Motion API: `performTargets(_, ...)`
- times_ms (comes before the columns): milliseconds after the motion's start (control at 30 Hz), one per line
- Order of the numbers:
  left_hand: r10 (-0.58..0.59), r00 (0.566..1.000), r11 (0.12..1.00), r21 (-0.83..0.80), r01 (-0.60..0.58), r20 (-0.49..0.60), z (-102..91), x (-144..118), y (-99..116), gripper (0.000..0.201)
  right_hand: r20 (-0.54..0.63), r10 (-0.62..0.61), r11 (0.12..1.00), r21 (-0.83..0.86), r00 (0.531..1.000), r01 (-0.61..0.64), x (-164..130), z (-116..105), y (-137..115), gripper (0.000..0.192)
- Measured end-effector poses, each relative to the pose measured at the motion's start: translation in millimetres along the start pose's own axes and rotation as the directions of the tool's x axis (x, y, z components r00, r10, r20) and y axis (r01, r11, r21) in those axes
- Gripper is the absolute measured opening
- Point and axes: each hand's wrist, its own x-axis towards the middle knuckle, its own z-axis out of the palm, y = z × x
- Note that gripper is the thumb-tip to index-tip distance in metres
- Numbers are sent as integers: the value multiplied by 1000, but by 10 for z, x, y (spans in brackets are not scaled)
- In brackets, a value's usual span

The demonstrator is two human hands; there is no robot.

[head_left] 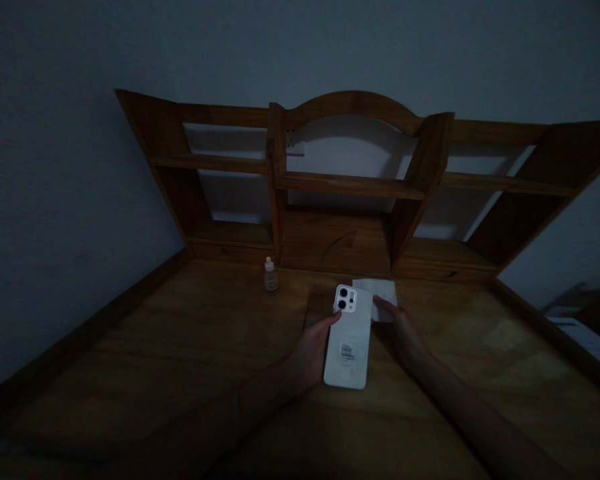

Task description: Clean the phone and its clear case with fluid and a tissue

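A white smartphone (356,333), its back with the camera block and a small label facing up, is held above the desk. My left hand (310,353) grips it along its left edge, the thumb on the back below the cameras. At the phone's upper right, my right hand (403,330) is closed on a white tissue or cloth (383,293), with the thumb lying over it. Part of that sheet is hidden behind the phone and the fingers. Whether the right hand also touches the phone, I cannot tell.
A small dropper-style bottle (271,276) with a white cap stands on the wooden desk (180,347), left of the phone. At the back rises a wooden shelf unit (350,185) against the wall. A socket (293,141) shows through it. The light is dim.
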Motion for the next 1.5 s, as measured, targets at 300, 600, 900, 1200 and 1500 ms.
performTargets(300,-49,998,999,22,50,-28,-52,11,-7,46,11,-26,1000,-6,1000,26,5,4,10,27)
performTargets(600,-5,997,995,95,13,-80,53,-53,-1,38,18,-24,999,-24,1000,24,12,-12,9,26)
performTargets(900,30,997,994,104,-23,-69,55,-64,-6,34,25,-41,999,-13,999,42,4,-2,16,24)
performTargets(1200,64,993,995,81,-56,-98,72,-53,-22,35,52,-47,999,-6,998,47,25,-22,38,29)
performTargets(1500,5,998,1000,17,-4,-66,25,-40,-9,38,-38,-254,948,-210,967,241,-184,20,-103,31)
